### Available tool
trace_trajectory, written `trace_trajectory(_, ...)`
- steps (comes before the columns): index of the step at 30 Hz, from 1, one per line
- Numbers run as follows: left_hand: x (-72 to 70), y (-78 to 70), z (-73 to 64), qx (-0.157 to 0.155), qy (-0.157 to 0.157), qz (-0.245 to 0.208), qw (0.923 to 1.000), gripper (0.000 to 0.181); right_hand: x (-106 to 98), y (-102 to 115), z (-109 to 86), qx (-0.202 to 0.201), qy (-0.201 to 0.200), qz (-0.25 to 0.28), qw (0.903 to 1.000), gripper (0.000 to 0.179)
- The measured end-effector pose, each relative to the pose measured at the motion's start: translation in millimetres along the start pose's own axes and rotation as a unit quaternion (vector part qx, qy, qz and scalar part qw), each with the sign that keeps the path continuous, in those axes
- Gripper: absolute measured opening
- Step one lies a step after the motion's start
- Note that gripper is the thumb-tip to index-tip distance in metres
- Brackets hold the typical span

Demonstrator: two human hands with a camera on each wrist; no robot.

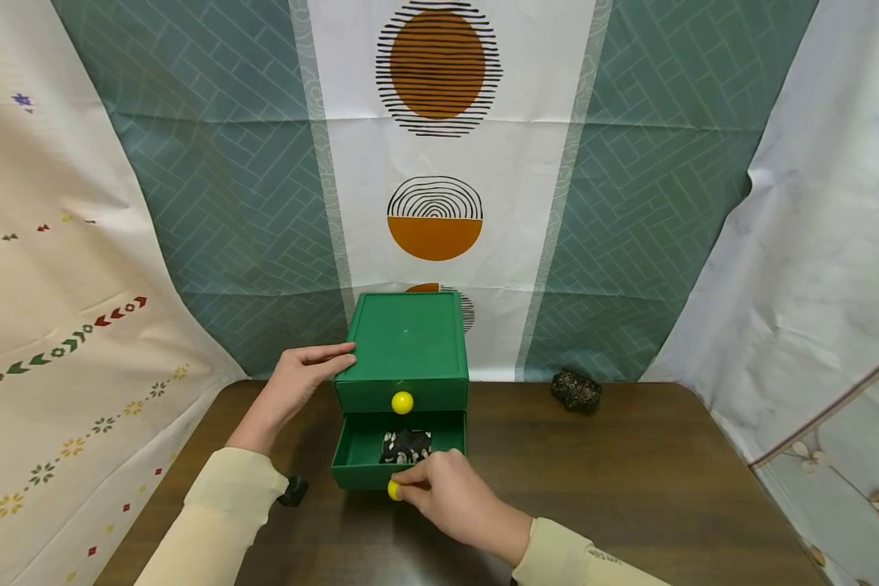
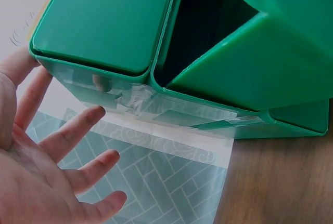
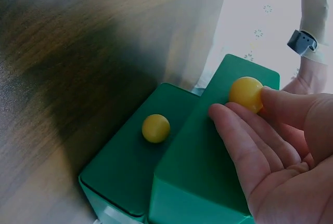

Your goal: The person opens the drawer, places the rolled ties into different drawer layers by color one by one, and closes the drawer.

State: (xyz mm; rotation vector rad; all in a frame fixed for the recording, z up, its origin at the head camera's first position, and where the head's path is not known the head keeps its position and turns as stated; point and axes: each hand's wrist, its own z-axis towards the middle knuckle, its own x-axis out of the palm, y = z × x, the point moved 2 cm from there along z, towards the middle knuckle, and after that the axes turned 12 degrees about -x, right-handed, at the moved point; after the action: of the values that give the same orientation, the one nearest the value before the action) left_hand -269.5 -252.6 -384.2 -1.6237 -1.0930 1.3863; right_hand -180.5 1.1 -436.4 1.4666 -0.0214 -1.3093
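In the head view's lower centre, the right hand (image 1: pixel 454 495) pinches the yellow knob (image 1: pixel 394 490) of a pulled-out drawer (image 1: pixel 362 478). The left hand (image 1: pixel 298 381), fingers spread, touches the left edge of the green cabinet (image 1: pixel 408 338).

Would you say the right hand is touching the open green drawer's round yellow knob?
Touching: the right wrist view shows the right hand, thumb against the yellow knob.

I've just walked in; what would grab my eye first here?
Probably the bright green cabinet, standing before a patterned curtain, with a lower drawer pulled open and a black-and-white patterned bundle inside. Next, perhaps, the yellow knob on that drawer's front, pinched by the right hand, while the left hand touches the cabinet's side. High on the curtain, a big orange circle also stands out.
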Motion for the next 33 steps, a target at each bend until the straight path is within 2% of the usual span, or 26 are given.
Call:
trace_trajectory(13,-1.1,1.5,1.4,-0.001,0.004,-0.006,1.0,0.048,-2,-5,5.8,-0.003,-0.008,-0.004,1.0,0.021)
trace_trajectory(17,-0.9,-5.3,-3.5,-0.003,0.012,-0.013,0.9998,0.046,-4,-7,8.8,-0.002,-0.011,-0.008,0.9999,0.021)
trace_trajectory(26,-0.4,-29.6,-25.7,-0.013,0.015,-0.013,0.9997,0.046,-4,-17,14.1,-0.008,-0.041,0.008,0.9991,0.024)
trace_trajectory(33,0.6,-28.9,-24.0,-0.011,0.018,-0.013,0.9997,0.045,-3,-26,16.4,0.004,-0.07,0.042,0.9967,0.025)
